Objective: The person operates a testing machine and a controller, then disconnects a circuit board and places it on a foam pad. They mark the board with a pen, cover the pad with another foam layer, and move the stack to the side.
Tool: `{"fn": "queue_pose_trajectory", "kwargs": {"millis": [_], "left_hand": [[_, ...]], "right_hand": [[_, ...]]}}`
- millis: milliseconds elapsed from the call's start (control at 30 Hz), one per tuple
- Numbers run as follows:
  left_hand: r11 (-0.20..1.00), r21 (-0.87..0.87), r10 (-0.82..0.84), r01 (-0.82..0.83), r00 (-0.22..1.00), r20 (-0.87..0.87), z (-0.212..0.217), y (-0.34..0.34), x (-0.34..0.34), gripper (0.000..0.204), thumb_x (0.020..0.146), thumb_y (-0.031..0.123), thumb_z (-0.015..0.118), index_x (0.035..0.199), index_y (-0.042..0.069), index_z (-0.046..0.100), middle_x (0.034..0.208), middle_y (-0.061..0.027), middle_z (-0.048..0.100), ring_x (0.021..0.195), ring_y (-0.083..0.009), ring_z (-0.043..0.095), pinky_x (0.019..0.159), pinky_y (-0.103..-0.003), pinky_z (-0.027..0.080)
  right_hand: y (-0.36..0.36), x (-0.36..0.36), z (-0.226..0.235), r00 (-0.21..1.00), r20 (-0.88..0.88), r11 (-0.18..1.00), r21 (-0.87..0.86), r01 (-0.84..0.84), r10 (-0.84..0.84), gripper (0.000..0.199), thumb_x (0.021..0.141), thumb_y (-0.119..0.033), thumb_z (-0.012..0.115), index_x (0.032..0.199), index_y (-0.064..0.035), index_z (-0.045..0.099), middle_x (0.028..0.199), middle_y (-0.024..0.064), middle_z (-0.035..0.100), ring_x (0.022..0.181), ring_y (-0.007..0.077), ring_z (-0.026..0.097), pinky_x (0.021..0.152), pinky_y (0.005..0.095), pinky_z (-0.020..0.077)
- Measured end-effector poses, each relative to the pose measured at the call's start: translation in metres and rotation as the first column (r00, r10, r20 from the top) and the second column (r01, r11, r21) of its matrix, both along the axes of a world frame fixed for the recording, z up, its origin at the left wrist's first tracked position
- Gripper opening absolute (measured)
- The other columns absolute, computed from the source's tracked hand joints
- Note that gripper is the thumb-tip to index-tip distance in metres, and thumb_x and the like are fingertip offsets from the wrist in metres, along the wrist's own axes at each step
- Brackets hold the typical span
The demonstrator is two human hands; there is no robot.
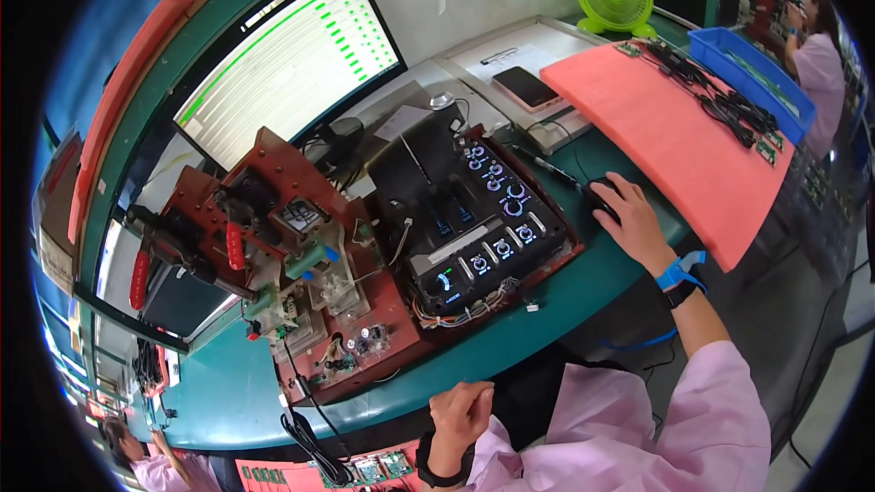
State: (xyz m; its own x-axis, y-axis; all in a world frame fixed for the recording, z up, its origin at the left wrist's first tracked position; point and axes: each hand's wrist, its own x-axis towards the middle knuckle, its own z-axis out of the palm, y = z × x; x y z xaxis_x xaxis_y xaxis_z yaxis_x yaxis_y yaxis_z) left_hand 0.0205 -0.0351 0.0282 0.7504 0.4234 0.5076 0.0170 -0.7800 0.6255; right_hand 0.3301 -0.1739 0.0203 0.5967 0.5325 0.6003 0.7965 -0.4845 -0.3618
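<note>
Over the black mouse [602, 201], the right grip [636, 226] curves, loosely holding it.

I am looking into an electronics workshop, apparently part of a factory floor: on the green worktop [205, 405], a red-brown fixture [278, 164] with toggle clamps is standing beside a control panel [478, 228] with glowing dials and loose wiring. Small circuit boards [766, 153] and bundled black cables [740, 114] are lying on a salmon-pink sheet [629, 105], while a monitor [283, 64] is showing rows with green marks. I am also seeing two co-workers, one far right [820, 73], one lower left [155, 471], wearing matching pink tops.
</note>
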Motion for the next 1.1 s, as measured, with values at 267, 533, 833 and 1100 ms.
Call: {"fn": "queue_pose_trajectory", "kwargs": {"millis": [267,533,833,1100], "left_hand": [[0.995,-0.039,0.09,-0.089,0.996,0.027,-0.014,0.016,0.026,0.004,0.073,0.001,0.06,0.07,0.002,0.058,0.058,-0.0096,0.054,0.045,-0.0206,0.051,0.043,-0.027,0.038],[0.995,-0.056,0.085,-0.085,0.996,-0.017,-0.016,0.017,0.023,0.006,0.073,0.004,0.063,0.07,0.002,0.058,0.059,-0.0108,0.054,0.047,-0.0226,0.052,0.043,-0.027,0.038],[0.997,-0.045,0.07,-0.07,0.997,-0.013,-0.014,0.017,0.025,0.006,0.073,0.003,0.062,0.071,0.002,0.058,0.059,-0.0109,0.054,0.046,-0.0221,0.051,0.043,-0.027,0.038],[0.996,-0.067,0.068,-0.067,0.998,0.012,-0.016,0.017,0.025,0.006,0.074,0.005,0.062,0.072,0.002,0.058,0.058,-0.0099,0.053,0.043,-0.0199,0.048,0.041,-0.027,0.036]], "right_hand": [[0.01,-0.005,0.003,0.992,0.021,0.992,-0.02,-0.126,0.126,0.036,0.07,-0.009,0.061,0.106,-0.0097,0.055,0.116,0.0129,0.047,0.096,0.0318,0.048,0.079,0.0372,0.0441],[0.009,-0.013,0.004,0.984,-0.015,0.984,-0.008,-0.176,0.176,0.037,0.068,-0.005,0.06,0.105,-0.0074,0.055,0.115,0.0145,0.048,0.098,0.0332,0.049,0.082,0.038,0.0425],[0.012,-0.011,0.006,0.979,-0.03,0.979,-0.008,-0.202,0.202,0.037,0.067,-0.004,0.06,0.104,-0.0072,0.056,0.114,0.0144,0.049,0.097,0.0332,0.049,0.082,0.038,0.0425],[0.013,-0.002,0.003,0.997,-0.016,0.997,0.005,-0.076,0.076,0.036,0.07,-0.006,0.061,0.105,-0.0082,0.055,0.114,0.0128,0.049,0.098,0.0322,0.049,0.082,0.0373,0.0428]]}}
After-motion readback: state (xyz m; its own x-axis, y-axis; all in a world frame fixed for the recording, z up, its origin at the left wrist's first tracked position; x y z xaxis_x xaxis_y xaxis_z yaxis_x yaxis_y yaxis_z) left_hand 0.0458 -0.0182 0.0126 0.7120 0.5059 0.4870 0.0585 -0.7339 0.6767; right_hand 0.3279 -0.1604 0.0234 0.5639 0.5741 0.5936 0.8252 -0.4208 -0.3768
